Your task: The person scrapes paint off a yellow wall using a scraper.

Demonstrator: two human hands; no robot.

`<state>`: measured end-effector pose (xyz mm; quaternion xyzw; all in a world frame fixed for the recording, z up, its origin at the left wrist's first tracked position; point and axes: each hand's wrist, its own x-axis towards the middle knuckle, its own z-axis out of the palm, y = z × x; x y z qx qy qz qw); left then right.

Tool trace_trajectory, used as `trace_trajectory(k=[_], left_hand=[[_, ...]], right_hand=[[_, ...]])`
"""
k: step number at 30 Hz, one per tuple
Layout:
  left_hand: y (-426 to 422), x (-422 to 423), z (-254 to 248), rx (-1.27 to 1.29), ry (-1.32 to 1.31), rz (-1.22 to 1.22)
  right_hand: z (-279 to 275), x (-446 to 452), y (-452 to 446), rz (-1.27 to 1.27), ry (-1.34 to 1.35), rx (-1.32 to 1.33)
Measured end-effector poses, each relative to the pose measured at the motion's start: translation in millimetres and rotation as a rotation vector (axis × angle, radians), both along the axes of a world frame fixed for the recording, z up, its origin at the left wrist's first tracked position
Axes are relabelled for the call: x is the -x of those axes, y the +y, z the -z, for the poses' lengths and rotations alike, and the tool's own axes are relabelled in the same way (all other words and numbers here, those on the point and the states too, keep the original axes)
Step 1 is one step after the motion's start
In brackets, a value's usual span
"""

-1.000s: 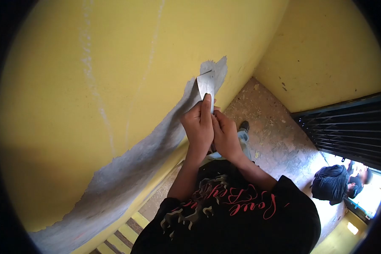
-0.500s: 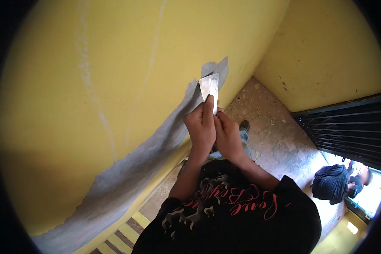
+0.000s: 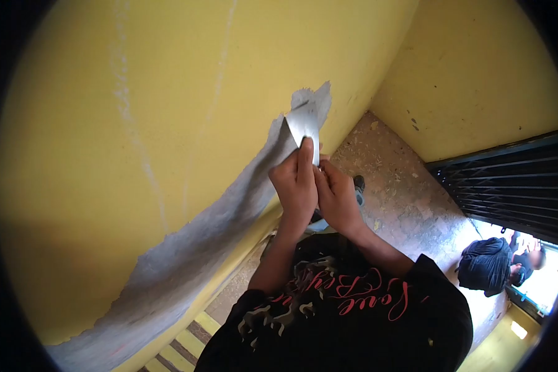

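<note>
A putty knife (image 3: 305, 124) with a broad metal blade points up and away from me, its edge at the upper end of the grey bare patch (image 3: 223, 201) on the yellow wall (image 3: 186, 93). My left hand (image 3: 295, 188) is closed on it, with the thumb stretched along the blade. Close against it, my right hand (image 3: 339, 198) is wrapped round the lower part, where the handle is hidden by the fingers. Ragged paint borders the grey patch. Whether the blade's edge presses on the wall is hard to tell.
Flakes litter the floor (image 3: 390, 186) below. A dark folding metal gate (image 3: 508, 186) stands at the right, by a bright doorway. Near it is another person (image 3: 487, 266) in dark clothes. Yellow slats (image 3: 189, 343) lie at the lower left.
The blade has tilted, and its edge has shifted slightly up and to the left on the grey patch. Both hands keep their hold and have hardly moved.
</note>
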<state>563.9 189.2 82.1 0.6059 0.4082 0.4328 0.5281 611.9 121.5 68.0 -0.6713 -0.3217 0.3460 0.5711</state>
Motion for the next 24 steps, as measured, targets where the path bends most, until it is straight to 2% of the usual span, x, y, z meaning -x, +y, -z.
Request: trace_trajectory(k=[3, 4, 8, 10, 11, 14, 16, 20, 22, 24], left_hand=[[2, 4, 2, -0.049, 0.079, -0.001], [-3, 2, 1, 0.024, -0.073, -0.034], [0, 7, 5, -0.001, 0.008, -0.019], [2, 4, -18, 0.018, 0.049, 0.050], [2, 6, -13, 0.007, 0.046, 0.050], [-5, 12, -3, 0.050, -0.007, -0.012], [2, 9, -12, 0.064, 0.020, 0.015], [-3, 14, -9, 0.010, 0.038, 0.010], [-3, 14, -4, 0.015, -0.023, -0.002], [-1, 11, -16, 0.043, 0.008, 0.009]], right_hand=[[1, 3, -1, 0.044, -0.025, -0.052], [2, 7, -1, 0.056, -0.073, -0.080], [-2, 2, -2, -0.002, -0.035, -0.045], [-4, 5, 4, 0.060, 0.048, -0.046], [-3, 5, 3, 0.060, 0.046, -0.057], [2, 7, -1, -0.024, -0.053, -0.002], [-5, 6, 4, 0.013, 0.094, -0.040], [-7, 13, 1, 0.077, 0.015, -0.096], [-10, 5, -6, -0.065, -0.036, 0.000], [-13, 8, -2, -0.020, -0.029, -0.014]])
